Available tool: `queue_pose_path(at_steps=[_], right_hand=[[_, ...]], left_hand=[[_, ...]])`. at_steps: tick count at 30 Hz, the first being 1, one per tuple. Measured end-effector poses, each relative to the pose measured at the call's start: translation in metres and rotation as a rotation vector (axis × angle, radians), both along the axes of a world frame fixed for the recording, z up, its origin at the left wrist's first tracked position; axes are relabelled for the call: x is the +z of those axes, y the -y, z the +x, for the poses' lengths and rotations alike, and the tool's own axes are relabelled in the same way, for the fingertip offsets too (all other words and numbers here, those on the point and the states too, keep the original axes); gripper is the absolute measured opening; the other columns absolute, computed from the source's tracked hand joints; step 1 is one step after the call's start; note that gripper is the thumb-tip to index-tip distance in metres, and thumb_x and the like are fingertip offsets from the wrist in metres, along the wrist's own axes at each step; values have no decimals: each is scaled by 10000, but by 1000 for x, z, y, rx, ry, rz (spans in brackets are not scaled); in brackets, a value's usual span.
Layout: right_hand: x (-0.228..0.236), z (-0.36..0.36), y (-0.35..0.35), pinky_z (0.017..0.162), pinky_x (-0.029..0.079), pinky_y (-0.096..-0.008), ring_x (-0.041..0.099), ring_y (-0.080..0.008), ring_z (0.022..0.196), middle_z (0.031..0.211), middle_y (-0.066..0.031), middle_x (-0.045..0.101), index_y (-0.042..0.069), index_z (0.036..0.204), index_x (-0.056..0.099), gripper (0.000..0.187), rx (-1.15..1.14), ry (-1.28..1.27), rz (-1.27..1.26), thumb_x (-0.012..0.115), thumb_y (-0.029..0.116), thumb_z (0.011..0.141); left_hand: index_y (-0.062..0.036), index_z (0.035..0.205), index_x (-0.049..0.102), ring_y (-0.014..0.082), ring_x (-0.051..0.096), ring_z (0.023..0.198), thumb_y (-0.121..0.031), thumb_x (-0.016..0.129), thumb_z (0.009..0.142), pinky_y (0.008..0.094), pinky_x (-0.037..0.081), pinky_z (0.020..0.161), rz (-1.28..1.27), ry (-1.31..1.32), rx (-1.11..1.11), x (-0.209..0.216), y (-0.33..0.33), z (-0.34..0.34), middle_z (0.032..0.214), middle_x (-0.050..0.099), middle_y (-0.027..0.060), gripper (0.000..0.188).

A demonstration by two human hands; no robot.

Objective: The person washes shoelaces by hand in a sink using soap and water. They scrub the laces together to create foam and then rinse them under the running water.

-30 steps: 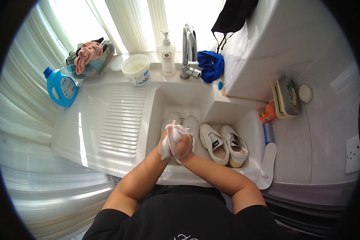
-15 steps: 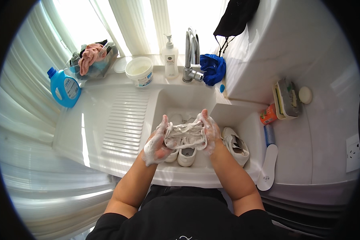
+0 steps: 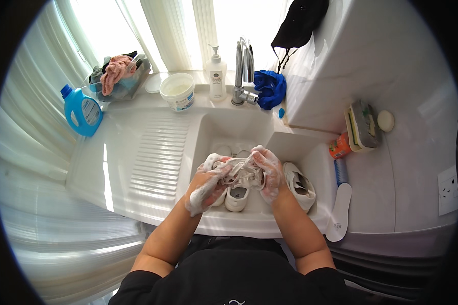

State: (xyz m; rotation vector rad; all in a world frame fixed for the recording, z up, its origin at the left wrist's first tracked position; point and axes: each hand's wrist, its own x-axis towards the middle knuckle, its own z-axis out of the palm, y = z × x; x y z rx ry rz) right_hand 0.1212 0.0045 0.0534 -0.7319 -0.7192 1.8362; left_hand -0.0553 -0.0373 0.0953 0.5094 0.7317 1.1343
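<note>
A bundle of white shoelaces (image 3: pixel 240 172) is stretched between my two soapy hands, over the sink basin. My left hand (image 3: pixel 207 184) is closed round its left end, with thick foam over the back and wrist. The other end is gripped by my right hand (image 3: pixel 269 174), fingers curled and foamy. Just below the laces a white shoe (image 3: pixel 236 200) sits in the basin, partly hidden by my hands. Another white shoe (image 3: pixel 299 187) lies to the right of my right hand.
Left of the basin (image 3: pixel 236 122) is a ribbed washboard (image 3: pixel 160 157). Along the back stand a blue detergent bottle (image 3: pixel 83 113), a white tub (image 3: pixel 177 92), a pump bottle (image 3: pixel 217 76) and the faucet (image 3: pixel 241 71). An insole (image 3: pixel 339 212) and a brush (image 3: pixel 341 172) lie at the right.
My hands have turned inward and their fingers have closed over the laces, which were spread between upright open palms. The laces are now bunched more tightly.
</note>
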Motion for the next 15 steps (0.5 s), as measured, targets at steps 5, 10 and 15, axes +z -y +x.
queue_pose_path(at_steps=[5, 10, 15], right_hand=[[-3, -16, 17, 712, 443, -243, 562, -105, 821, 926, -40, 601, 67, 975, 574, 439, 92, 33, -370, 465, 487, 910], [26, -25, 24, 772, 463, -323, 604, -160, 798, 969, -2, 617, 155, 996, 581, 396, 234, -61, -512, 428, 510, 913], [11, -37, 21, 661, 416, -294, 529, -129, 735, 863, -16, 595, 116, 804, 584, 188, -104, 517, 227, 568, 278, 899]], left_hand=[[-35, 1012, 487, 185, 570, 890, -88, 504, 891, 334, 494, 791, 258, -114, 16, -11, -6, 1, 993, 543, 96, 133], [-53, 919, 532, 100, 514, 696, -199, 519, 917, 227, 447, 620, 110, -13, 79, -15, -6, 9, 825, 521, 32, 147], [-65, 885, 533, 60, 446, 585, -268, 524, 924, 219, 381, 520, -14, -254, 315, -49, -18, 15, 688, 506, -9, 207]])
